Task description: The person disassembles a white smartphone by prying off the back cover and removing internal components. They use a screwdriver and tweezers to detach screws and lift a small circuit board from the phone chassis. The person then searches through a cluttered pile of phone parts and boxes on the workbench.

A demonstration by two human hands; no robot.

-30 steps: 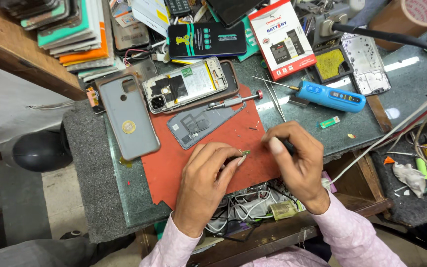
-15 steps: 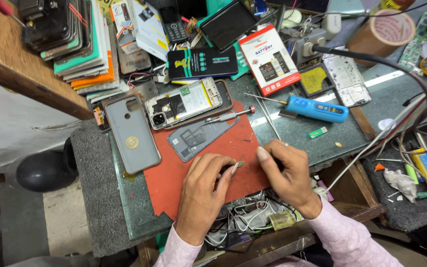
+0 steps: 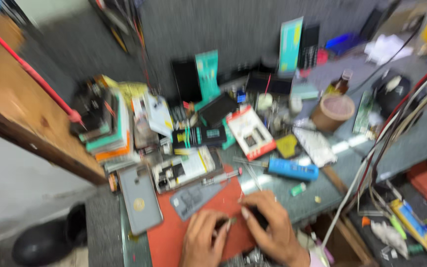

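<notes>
Down at the near edge of the worktop (image 3: 411, 143), both hands meet over a red mat (image 3: 174, 237), frame heavily motion-blurred. Left hand (image 3: 201, 240) is curled, fingertips pinching a small dark part (image 3: 226, 223), too blurred to tell what kind. Right hand (image 3: 270, 225) is closed around a dark object (image 3: 253, 215), possibly a tool, touching the same spot; grip detail unclear. Part sits on the mat's near right portion, between both hands. Just beyond the hands on the mat lies a grey flat cover piece (image 3: 193, 198). At the mat's left edge lies a grey phone back (image 3: 139, 200), face down. Beyond the mat, an opened phone (image 3: 184, 170) shows its insides, with a pen-like driver (image 3: 221, 176) beside it. Right of that, a blue-handled tool (image 3: 292, 169) lies on the glass. Farther back: a red-and-white box (image 3: 250, 132), a yellow square (image 3: 287, 146), a brown tape roll (image 3: 332, 111). A stack of phones and cases (image 3: 107, 128) sits toward the left edge. Cables (image 3: 386, 143) trail across the right side.
</notes>
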